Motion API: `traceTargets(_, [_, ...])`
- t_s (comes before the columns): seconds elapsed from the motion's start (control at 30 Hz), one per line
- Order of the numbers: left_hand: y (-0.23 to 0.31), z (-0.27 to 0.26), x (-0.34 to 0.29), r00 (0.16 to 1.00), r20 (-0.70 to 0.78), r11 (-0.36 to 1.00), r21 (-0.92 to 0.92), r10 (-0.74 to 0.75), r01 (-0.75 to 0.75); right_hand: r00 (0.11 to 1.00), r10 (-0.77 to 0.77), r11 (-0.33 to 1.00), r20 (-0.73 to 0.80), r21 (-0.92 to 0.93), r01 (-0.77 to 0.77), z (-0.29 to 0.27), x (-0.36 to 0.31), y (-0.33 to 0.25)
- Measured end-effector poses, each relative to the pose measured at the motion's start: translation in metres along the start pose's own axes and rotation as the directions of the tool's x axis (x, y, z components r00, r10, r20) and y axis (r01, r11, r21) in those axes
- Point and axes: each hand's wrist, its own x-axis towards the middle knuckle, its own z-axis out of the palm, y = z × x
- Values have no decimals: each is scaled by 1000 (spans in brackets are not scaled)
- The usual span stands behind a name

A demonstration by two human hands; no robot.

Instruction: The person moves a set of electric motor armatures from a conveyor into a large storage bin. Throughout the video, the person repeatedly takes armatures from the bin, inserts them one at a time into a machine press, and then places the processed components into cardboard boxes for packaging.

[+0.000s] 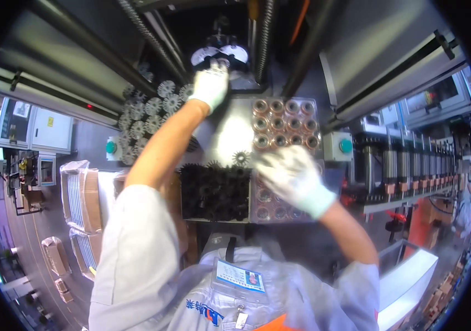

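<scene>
My left hand (212, 87), in a white glove, reaches into the machine fixture (220, 52) at the far middle. Its fingers are bent together at the fixture's front, and what they hold is too small to make out. Over the clear plastic tray (317, 124) is my gloved right hand (290, 174), smeared by motion, so its grip does not show. Copper-coloured ring parts (276, 123) sit in rows in that tray. A single toothed metal part (241, 158) lies on the plate (234, 129) left of my right hand.
Many grey toothed parts (152, 106) are heaped at the left, partly behind my left arm. Nearer me stands a box of dark toothed parts (215, 193). Green buttons (111, 147) (346, 145) flank the work surface. Dark posts (324, 44) rise beside the fixture.
</scene>
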Motion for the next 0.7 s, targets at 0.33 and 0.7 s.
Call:
traceTargets(0.33, [-76, -136, -141, 927, -77, 882, -345, -367, 320, 917, 43, 997, 397, -71, -16, 64, 103, -17])
traceTargets(0.7, [-77, -168, -195, 997, 7, 915, -396, -73, 70, 945, 295, 504, 143, 817, -281, 31, 87, -10])
